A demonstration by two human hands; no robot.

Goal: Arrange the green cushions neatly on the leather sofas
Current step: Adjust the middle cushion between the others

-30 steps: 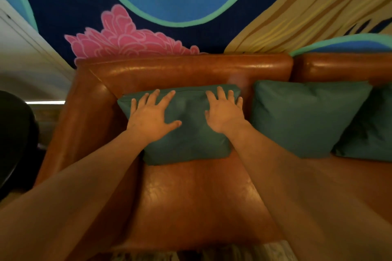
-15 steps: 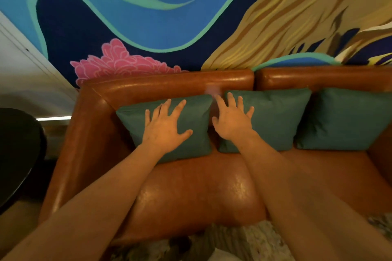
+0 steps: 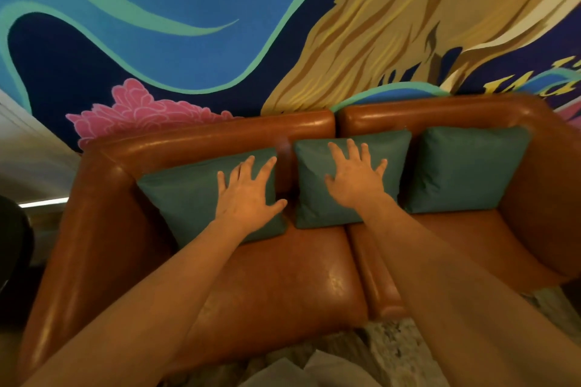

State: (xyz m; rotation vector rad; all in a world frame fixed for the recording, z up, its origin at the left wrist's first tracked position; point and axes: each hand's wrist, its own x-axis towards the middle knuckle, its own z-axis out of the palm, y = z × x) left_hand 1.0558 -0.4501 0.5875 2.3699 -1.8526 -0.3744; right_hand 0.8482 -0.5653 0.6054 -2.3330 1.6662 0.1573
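In the head view our left hand (image 3: 248,195) presses the left square green fabric cushion (image 3: 185,195) and our right hand (image 3: 356,181) the middle green cushion (image 3: 314,188), fingers straight and spread, both against the back of the brown leather sofa (image 3: 283,276). We judge this to be the straightening step; next they need even spacing with the third green cushion (image 3: 468,166).

— Where are the cushions?
— I see three in a row on the sofa (image 3: 283,280), against its backrest: left cushion (image 3: 185,198), middle cushion (image 3: 314,192), right cushion (image 3: 465,166).
— On them?
— My left hand (image 3: 248,195) lies flat on the left cushion, my right hand (image 3: 355,181) on the middle cushion.
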